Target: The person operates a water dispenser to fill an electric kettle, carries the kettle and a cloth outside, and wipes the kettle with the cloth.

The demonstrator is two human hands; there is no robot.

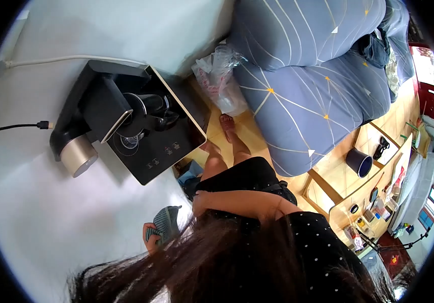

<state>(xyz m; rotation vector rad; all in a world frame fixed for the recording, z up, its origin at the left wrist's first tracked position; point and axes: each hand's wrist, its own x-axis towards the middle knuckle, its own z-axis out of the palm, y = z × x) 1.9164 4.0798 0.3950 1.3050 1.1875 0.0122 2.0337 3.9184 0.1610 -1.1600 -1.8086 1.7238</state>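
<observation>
My left hand (150, 236) is wrapped round a grey-green striped cloth (169, 222), low at the left beside the white surface. Dark hair hangs over that arm. My right arm crosses in front of the black dotted dress from the right, and my right hand (200, 203) ends near the dress, not far from the cloth. The fingers of that hand are mostly hidden. Ahead on the white surface stands a black appliance (146, 172) with a gold rim and touch icons. A dark glossy kettle-like vessel (151, 103) sits on it, and a gold cylinder (79, 156) joins its side.
A black cable (12, 128) with a bare plug lies at the left; a white cable (75, 57) runs behind the appliance. A plastic bag (219, 78) stands by the grey-blue bed (298, 101). To the right are a dark bin (359, 162) and a cluttered wooden desk (346, 214).
</observation>
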